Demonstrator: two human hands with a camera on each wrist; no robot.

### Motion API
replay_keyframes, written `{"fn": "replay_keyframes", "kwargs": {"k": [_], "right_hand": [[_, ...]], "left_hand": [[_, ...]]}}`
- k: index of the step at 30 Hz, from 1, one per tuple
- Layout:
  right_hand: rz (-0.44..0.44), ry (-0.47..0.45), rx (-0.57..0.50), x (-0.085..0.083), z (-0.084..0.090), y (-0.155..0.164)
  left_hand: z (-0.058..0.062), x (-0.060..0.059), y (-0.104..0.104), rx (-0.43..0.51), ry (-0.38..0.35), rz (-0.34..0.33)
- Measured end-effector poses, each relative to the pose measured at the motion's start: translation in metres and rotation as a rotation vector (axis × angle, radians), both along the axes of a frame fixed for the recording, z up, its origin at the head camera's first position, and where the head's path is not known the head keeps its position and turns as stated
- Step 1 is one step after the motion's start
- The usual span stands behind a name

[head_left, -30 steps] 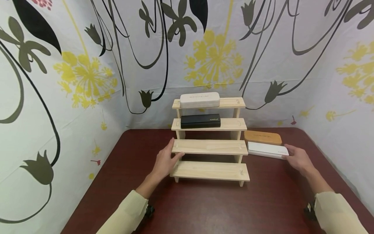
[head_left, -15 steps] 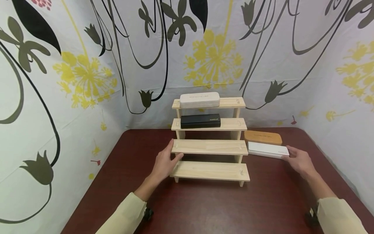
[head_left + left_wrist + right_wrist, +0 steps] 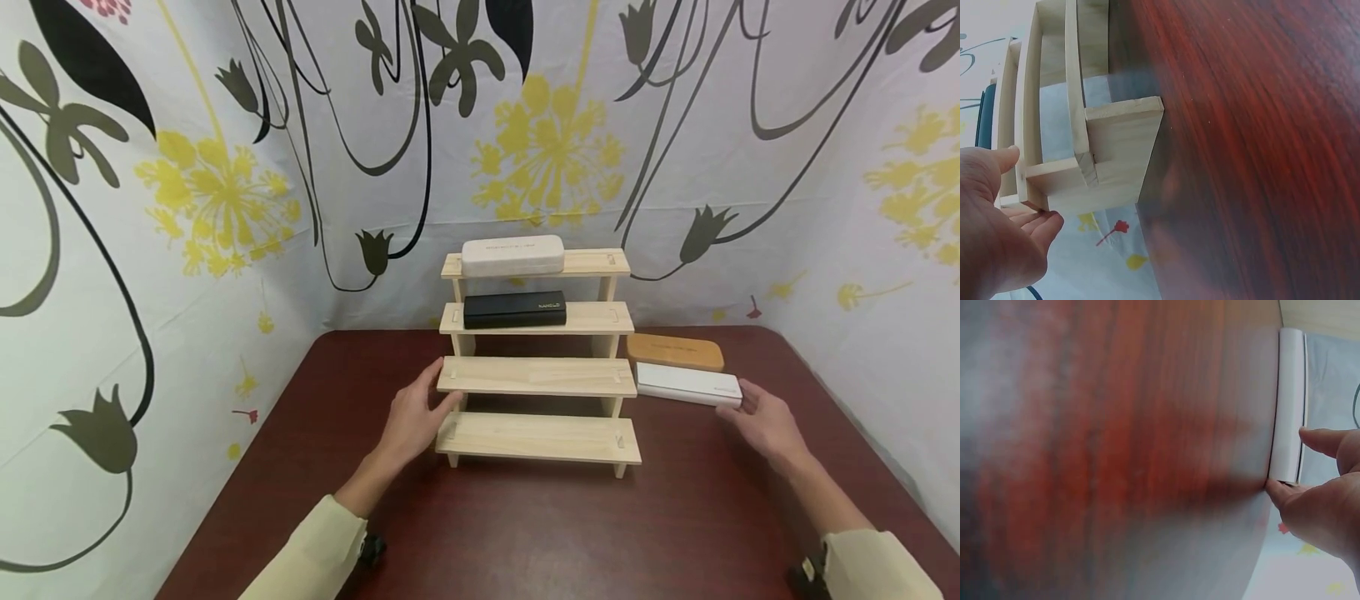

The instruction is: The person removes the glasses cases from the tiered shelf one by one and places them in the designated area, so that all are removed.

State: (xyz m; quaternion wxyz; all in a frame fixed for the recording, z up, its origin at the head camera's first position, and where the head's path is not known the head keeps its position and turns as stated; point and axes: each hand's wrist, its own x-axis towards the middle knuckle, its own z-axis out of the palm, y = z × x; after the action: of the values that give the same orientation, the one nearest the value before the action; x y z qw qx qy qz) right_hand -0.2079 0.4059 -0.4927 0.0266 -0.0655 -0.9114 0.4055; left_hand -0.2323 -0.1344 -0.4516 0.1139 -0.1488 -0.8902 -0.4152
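Note:
A four-tier wooden display shelf [image 3: 537, 377] stands on the table. My left hand [image 3: 411, 421] touches the left end of its second tier from the bottom. In the left wrist view, the thumb lies at the plank's edge and the loosely bent fingers [image 3: 1041, 228] reach past its end. To the right of the shelf lies a white glasses case [image 3: 687, 383]. My right hand [image 3: 768, 423] is at its right end, fingers and thumb spread around the corner. An orange glasses case [image 3: 674, 352] lies right behind the white one.
A cream glasses case [image 3: 513, 257] sits on the top tier. A black glasses case [image 3: 515, 310] sits on the tier below it. The dark red table [image 3: 540, 533] is bordered by a patterned cloth [image 3: 480, 192] at the back and both sides.
Both hands have drawn slightly outward and toward the front. The right fingers have slid off the white glasses case's top to its end. The shelf and cases look unmoved.

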Motion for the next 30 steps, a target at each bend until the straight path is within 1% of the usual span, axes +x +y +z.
{"fn": "replay_keyframes", "kwargs": {"k": [5,9,12,19,25,30], "right_hand": [[0.013,-0.008,0.014,0.006,0.002,-0.003],[0.016,-0.016,0.02,0.01,0.003,-0.004],[0.013,-0.018,0.014,0.014,0.003,-0.005],[0.011,-0.012,0.002,0.021,0.001,-0.006],[0.002,-0.003,0.002,0.029,0.0,-0.007],[0.008,-0.01,0.01,0.037,0.003,-0.011]], "left_hand": [[0.002,-0.001,-0.005,0.02,0.004,-0.027],[0.006,-0.004,-0.009,0.009,0.022,-0.016],[0.01,-0.008,-0.012,0.009,0.018,-0.003],[0.016,-0.019,-0.015,0.015,-0.006,0.025],[0.024,-0.031,-0.013,-0.021,0.015,0.022],[0.034,-0.042,-0.009,-0.045,0.02,0.039]]}}
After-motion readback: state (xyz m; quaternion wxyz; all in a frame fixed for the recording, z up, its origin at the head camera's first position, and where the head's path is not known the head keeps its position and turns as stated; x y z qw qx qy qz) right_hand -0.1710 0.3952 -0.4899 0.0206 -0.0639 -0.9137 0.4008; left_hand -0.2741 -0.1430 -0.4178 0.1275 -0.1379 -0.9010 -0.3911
